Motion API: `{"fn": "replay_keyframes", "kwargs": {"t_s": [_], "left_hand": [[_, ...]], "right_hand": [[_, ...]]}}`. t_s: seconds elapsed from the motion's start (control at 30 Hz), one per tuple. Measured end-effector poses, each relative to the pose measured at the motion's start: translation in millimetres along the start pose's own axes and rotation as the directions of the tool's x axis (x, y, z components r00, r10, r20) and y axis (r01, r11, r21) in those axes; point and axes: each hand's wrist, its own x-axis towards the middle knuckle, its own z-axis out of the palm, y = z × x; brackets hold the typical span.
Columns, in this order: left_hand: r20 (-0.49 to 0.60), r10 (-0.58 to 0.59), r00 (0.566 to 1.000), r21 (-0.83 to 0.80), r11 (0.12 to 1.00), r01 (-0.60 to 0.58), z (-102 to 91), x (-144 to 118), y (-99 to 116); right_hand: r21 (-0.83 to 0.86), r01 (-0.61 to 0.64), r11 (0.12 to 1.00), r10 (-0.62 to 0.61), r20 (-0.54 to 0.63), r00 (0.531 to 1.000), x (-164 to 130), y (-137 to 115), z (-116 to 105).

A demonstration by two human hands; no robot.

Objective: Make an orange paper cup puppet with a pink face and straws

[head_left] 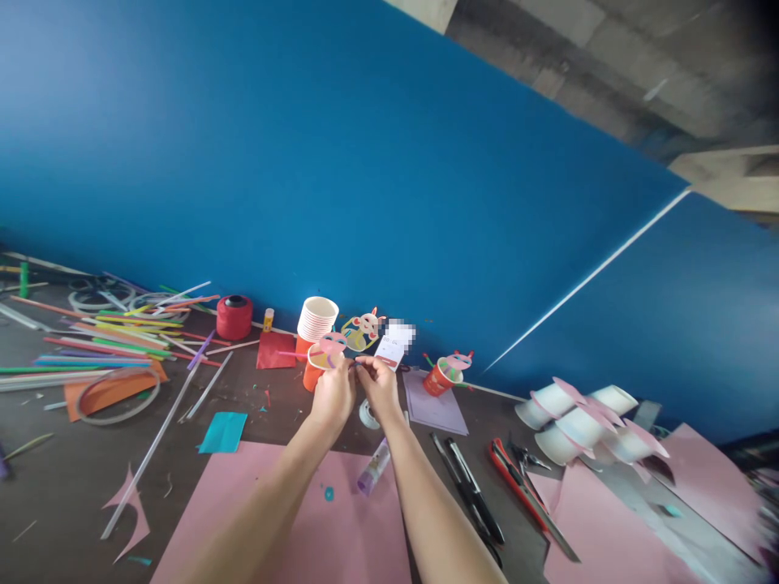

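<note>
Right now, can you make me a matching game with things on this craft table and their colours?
Things:
1. spool of thread
2. big sheet of paper under the arms
3. small folded paper left of the big sheet
4. cups lying on their sides at the right

Colours:
A. white
B. teal
C. red
D. pink

Pairs: 1-C, 2-D, 3-B, 4-A
</note>
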Motion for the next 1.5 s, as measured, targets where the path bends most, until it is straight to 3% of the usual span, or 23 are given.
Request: {"fn": "replay_keyframes", "kwargs": {"t_s": [0.5, 0.67, 0.77, 0.9, 1.03, 1.17, 1.33, 1.5], "left_hand": [[-0.023, 0.044, 0.999, -0.067, 0.997, -0.046, 0.9, 0, -4], [-0.03, 0.06, 0.998, -0.068, 0.996, -0.062, -0.2, -7, -3], [-0.07, 0.091, 0.993, -0.099, 0.99, -0.098, -9.4, -12, -1], [-0.084, 0.073, 0.994, -0.176, 0.981, -0.087, -35.5, -19, -5], [0.096, -0.013, 0.995, -0.189, 0.981, 0.031, -63.7, -27, -17], [0.193, 0.018, 0.981, -0.056, 0.998, -0.007, -79.1, -45, -32], [0.364, 0.074, 0.929, 0.083, 0.99, -0.112, -78.8, -73, -37], [0.425, 0.086, 0.901, 0.069, 0.99, -0.126, -73.6, -88, -27]], "right_hand": [[-0.001, -0.006, 1.0, 0.006, 0.054, 0.999, 2, 1, -4], [-0.042, 0.002, 0.999, -0.003, -0.031, 1.0, -10, 2, -17], [-0.071, 0.005, 0.997, -0.012, -0.097, 0.995, -27, -5, -26], [-0.083, -0.006, 0.997, -0.003, -0.103, 0.995, -57, -20, -38], [-0.227, 0.035, 0.973, -0.035, 0.005, 0.999, -88, -36, -44], [-0.462, 0.222, 0.859, -0.107, 0.262, 0.959, -111, -48, -38], [-0.627, 0.416, 0.659, -0.051, 0.514, 0.856, -128, -58, -20], [-0.681, 0.465, 0.566, -0.016, 0.554, 0.832, -132, -56, -8]]}}
